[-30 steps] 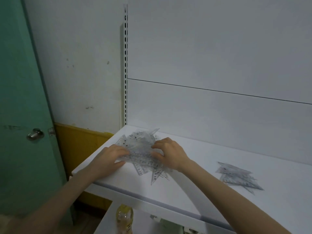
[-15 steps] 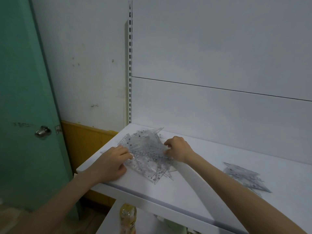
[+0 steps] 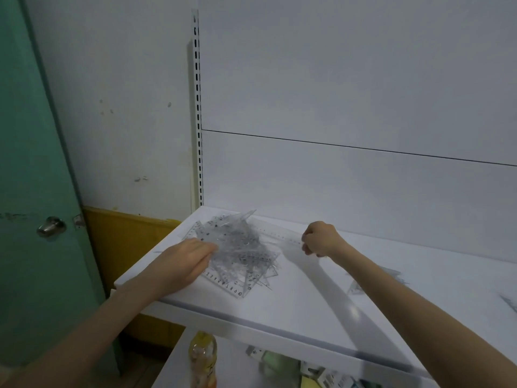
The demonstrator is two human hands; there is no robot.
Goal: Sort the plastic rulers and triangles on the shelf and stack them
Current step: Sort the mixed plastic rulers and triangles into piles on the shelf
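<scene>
A jumbled pile of clear plastic rulers and triangles (image 3: 240,247) lies at the left end of the white shelf (image 3: 293,309). My left hand (image 3: 181,261) rests flat on the pile's left side, fingers together. My right hand (image 3: 319,238) is to the right of the pile, closed on the end of a long clear ruler (image 3: 279,233) that still reaches back to the pile. A smaller stack of clear triangles (image 3: 363,284) lies further right, partly hidden behind my right forearm.
The shelf's white back panel and a slotted upright (image 3: 197,113) rise behind the pile. A green door with a metal knob (image 3: 51,226) stands at the left. On the lower shelf are a yellow drink bottle (image 3: 202,359) and small packets (image 3: 279,362).
My right hand has moved right, away from the pile, drawing a long ruler out with it. My left hand stays pressed on the pile's left side.
</scene>
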